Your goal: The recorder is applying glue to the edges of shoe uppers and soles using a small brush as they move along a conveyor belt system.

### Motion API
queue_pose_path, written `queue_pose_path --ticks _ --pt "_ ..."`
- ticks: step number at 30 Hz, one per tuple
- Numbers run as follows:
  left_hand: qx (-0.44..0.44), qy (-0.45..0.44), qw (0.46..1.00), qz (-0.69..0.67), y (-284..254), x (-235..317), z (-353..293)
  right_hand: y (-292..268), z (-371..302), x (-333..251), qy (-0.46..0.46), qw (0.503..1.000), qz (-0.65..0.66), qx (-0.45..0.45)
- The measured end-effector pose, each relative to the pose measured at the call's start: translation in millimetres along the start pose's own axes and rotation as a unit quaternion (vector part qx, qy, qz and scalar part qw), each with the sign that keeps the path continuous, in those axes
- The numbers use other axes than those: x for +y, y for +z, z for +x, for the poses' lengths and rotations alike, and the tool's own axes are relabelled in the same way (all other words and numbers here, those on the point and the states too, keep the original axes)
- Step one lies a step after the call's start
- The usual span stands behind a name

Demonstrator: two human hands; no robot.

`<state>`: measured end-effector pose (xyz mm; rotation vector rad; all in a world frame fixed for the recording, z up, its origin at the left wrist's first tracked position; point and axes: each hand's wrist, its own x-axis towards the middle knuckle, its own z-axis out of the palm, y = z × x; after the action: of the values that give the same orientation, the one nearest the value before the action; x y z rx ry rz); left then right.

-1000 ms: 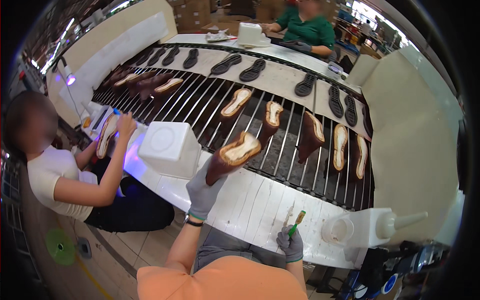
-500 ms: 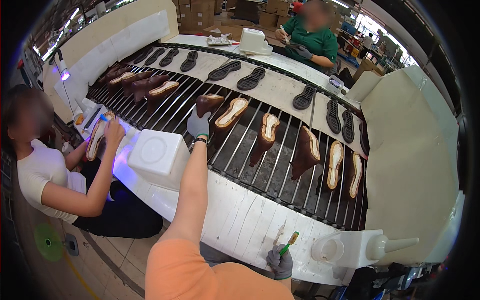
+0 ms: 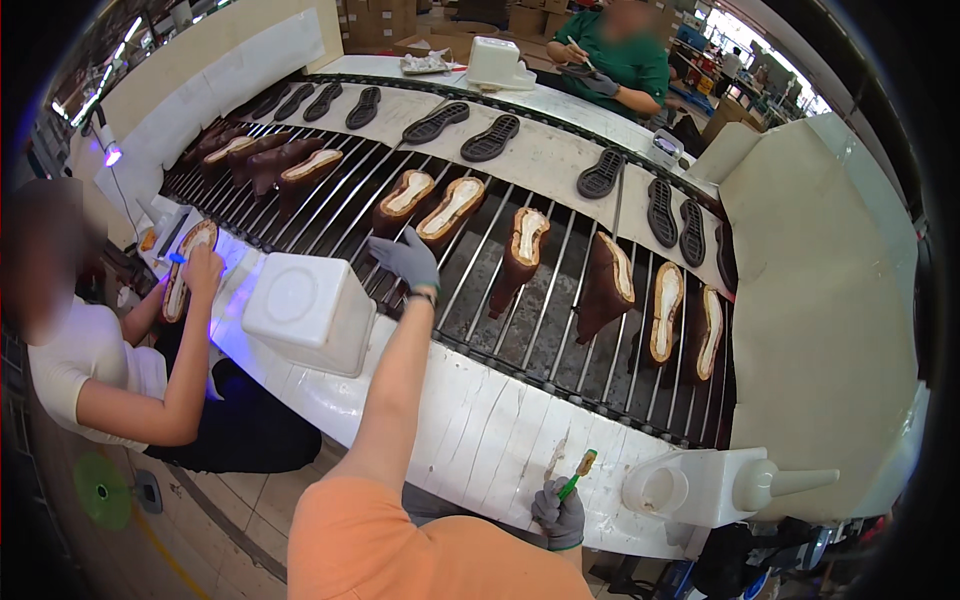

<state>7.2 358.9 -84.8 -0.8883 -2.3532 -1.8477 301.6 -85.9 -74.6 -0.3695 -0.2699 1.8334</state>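
My left hand [image 3: 410,260], in a grey glove, reaches over the near side of the rod conveyor with its fingers spread and nothing in them. Just beyond it lies a brown boot upper [image 3: 403,195], whitish sole side up, and a second boot upper [image 3: 452,208] sits close to its right. Low in the picture, my gloved right hand [image 3: 558,515] grips a small green-handled brush [image 3: 578,474], bristle end up, over the white table ledge [image 3: 480,430].
Several more uppers [image 3: 520,250] and black rubber soles [image 3: 490,138] lie along the conveyor [image 3: 480,310]. A white plastic container [image 3: 310,312] stands left of my arm; a white jug [image 3: 700,485] is at right. Co-workers [image 3: 110,350] [image 3: 620,60] handle pieces at left and across.
My left hand has let go of the boot upper and drawn back toward me, fingers opening. That upper now lies sole side up beside its neighbour. My right hand stays with the brush.
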Motion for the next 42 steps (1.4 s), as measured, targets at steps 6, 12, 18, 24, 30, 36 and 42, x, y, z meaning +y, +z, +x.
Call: queue_pose_path --ticks 6,12,18,24,30,36,42 --pt "-0.163 0.104 0.979 -0.063 -14.6 17.9 -34.2 2.5 0.1 -1.2 -0.005 1.0 -0.003 0.015" --pt "-0.244 0.105 0.964 0.014 -30.6 43.7 0.8 0.7 0.0 -2.7 -0.004 1.0 0.01 0.024" --pt "-0.109 0.221 0.967 -0.056 -135.9 87.6 -33.0 -4.0 0.1 -5.6 -0.008 1.0 0.008 0.016" --pt "-0.262 0.322 0.906 -0.084 -296.1 91.0 -100.0 -9.4 -0.5 -7.3 -0.004 0.998 -0.05 -0.049" --pt "-0.566 0.462 0.671 -0.131 -336.2 89.0 -137.9 -16.8 3.1 -10.4 -0.032 0.995 -0.06 -0.067" --pt "-0.542 0.472 0.671 -0.182 -272.9 100.8 -187.4 -16.4 5.5 -14.6 -0.095 0.993 0.059 -0.024" --pt "-0.495 0.48 0.691 -0.215 -249.7 91.6 -215.9 -10.9 14.0 -21.4 -0.055 0.996 0.062 0.018"
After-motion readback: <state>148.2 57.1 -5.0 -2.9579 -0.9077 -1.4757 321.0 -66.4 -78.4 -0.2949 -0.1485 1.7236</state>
